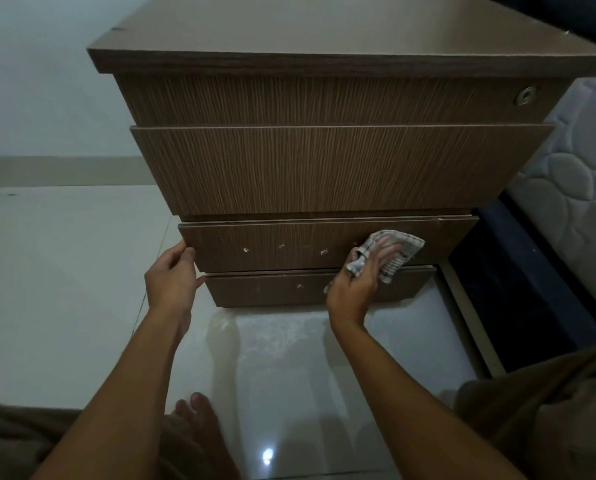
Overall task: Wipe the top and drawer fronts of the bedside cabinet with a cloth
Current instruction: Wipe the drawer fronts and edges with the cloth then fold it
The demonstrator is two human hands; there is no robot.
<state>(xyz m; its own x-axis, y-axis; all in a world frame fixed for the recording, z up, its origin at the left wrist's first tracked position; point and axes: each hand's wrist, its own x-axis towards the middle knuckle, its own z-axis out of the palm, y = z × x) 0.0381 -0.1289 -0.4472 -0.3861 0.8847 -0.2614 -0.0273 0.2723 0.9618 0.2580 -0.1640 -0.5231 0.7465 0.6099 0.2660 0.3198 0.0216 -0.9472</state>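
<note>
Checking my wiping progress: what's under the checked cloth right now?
The checked cloth lies against the third drawer front, held by the right hand. Any marks beneath it are covered.

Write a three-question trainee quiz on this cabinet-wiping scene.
1. Counting from the top, which drawer does the cloth in the right hand touch? A second, B third, C fourth.
2. True or false: the left hand grips the top drawer.
3. Fill in: the round lock sits on the ___ drawer.

Key
1. B.
2. False: it grips the left edge of the third drawer.
3. Top.
</note>
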